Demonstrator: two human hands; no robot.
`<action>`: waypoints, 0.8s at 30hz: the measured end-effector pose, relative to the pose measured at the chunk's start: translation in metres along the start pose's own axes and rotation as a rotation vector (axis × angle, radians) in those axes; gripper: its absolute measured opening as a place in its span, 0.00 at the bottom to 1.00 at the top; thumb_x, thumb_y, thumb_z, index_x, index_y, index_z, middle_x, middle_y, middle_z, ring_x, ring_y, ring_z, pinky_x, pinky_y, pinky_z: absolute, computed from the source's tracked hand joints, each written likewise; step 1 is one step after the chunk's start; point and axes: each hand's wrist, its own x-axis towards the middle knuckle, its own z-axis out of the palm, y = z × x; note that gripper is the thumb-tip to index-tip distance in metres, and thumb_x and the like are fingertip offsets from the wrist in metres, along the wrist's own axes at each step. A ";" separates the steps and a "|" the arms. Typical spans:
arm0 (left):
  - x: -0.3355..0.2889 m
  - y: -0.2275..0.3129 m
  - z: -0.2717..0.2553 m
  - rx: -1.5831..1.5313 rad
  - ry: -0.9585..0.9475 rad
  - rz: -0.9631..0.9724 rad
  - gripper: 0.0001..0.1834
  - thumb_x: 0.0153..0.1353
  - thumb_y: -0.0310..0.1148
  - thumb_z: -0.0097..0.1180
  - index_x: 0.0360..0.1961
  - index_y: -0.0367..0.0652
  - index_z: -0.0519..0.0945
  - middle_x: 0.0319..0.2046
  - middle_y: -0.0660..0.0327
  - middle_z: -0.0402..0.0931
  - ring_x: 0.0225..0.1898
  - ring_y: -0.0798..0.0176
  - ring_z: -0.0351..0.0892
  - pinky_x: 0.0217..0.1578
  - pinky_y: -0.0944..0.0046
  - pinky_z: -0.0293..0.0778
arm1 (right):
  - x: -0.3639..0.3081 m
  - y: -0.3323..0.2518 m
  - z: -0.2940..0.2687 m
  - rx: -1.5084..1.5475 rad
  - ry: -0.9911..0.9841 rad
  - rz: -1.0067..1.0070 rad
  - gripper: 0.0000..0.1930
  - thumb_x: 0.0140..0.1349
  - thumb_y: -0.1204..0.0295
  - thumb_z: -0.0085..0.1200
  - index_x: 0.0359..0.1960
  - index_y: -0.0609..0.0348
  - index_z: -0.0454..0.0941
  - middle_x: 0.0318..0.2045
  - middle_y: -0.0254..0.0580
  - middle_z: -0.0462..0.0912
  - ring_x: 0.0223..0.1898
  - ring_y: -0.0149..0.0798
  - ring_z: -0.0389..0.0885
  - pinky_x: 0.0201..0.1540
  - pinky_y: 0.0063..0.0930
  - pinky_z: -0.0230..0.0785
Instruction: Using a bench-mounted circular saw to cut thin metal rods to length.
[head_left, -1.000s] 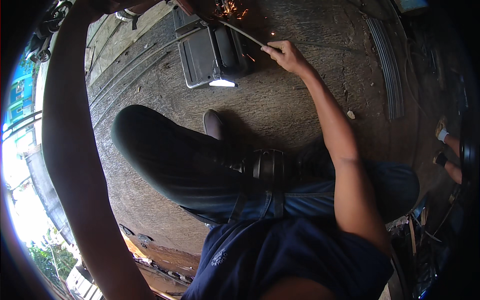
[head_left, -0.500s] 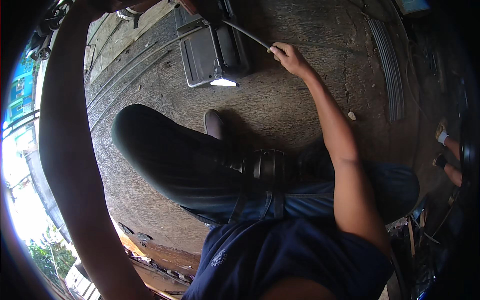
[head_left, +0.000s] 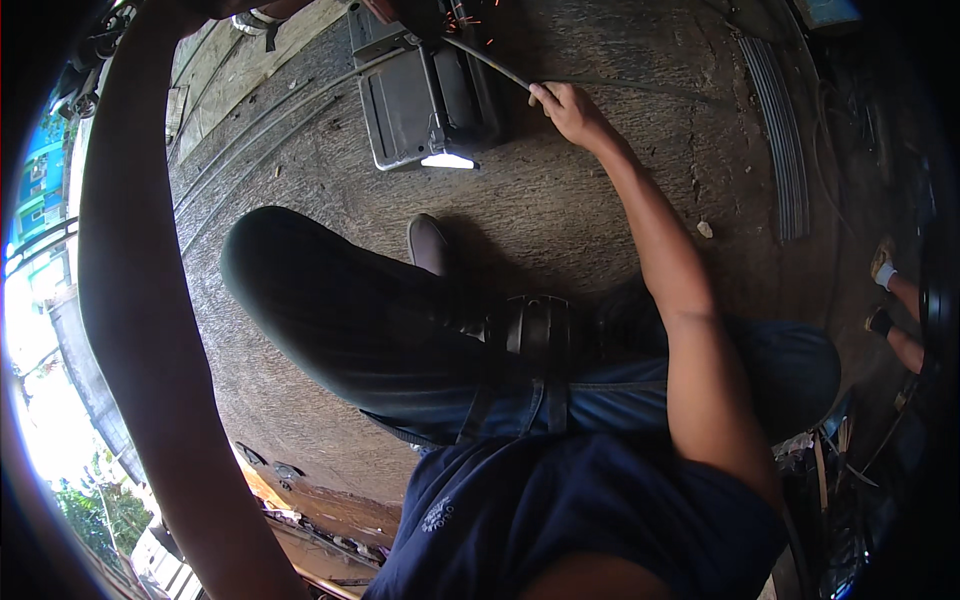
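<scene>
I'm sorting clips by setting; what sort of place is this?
Probably a metalworking workshop: orange sparks fly by a dark machine, the right hand grips a thin rod, and long ridged strips lie nearby.

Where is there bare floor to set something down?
Mostly between the right forearm and the ridged strip, though a pale chip lies there; less between the dark machine and the shoe. Crowded: around the machine, with sparks and a held rod.

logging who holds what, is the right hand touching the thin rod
Touching: the head view shows the right hand closed on the near end of the thin rod.
</scene>
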 end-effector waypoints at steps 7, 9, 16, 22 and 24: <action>0.005 0.011 -0.037 -0.343 -0.425 -0.205 0.21 0.67 0.35 0.40 0.53 0.32 0.75 0.20 0.73 0.67 0.23 0.79 0.64 0.22 0.77 0.60 | 0.003 -0.008 -0.003 -0.114 0.088 -0.092 0.22 0.69 0.56 0.46 0.30 0.64 0.79 0.18 0.51 0.76 0.21 0.48 0.77 0.26 0.38 0.67; 0.002 0.012 -0.040 -0.288 -0.462 -0.145 0.21 0.66 0.33 0.41 0.54 0.32 0.74 0.21 0.71 0.68 0.21 0.79 0.63 0.21 0.76 0.61 | 0.004 -0.010 -0.002 -0.127 0.115 -0.140 0.20 0.69 0.57 0.48 0.31 0.64 0.79 0.18 0.52 0.77 0.21 0.49 0.77 0.25 0.38 0.67; -0.008 0.029 0.016 0.012 -0.009 -0.175 0.19 0.66 0.33 0.42 0.53 0.33 0.76 0.26 0.67 0.72 0.24 0.76 0.66 0.25 0.73 0.66 | 0.002 -0.015 -0.006 -0.186 0.295 -0.288 0.16 0.65 0.61 0.54 0.35 0.64 0.82 0.22 0.54 0.81 0.24 0.53 0.81 0.24 0.39 0.70; -0.006 0.027 0.009 0.019 0.000 -0.176 0.19 0.66 0.33 0.42 0.52 0.34 0.76 0.28 0.65 0.73 0.26 0.75 0.67 0.27 0.72 0.68 | 0.005 -0.009 -0.004 -0.254 0.337 -0.342 0.15 0.63 0.63 0.57 0.35 0.65 0.82 0.24 0.56 0.81 0.25 0.52 0.82 0.26 0.38 0.72; -0.007 0.024 0.013 0.019 0.008 -0.166 0.19 0.66 0.33 0.42 0.52 0.34 0.77 0.29 0.65 0.74 0.26 0.74 0.67 0.28 0.71 0.68 | 0.004 -0.008 -0.004 -0.257 0.351 -0.358 0.14 0.62 0.63 0.58 0.35 0.65 0.82 0.24 0.55 0.82 0.26 0.52 0.83 0.26 0.38 0.73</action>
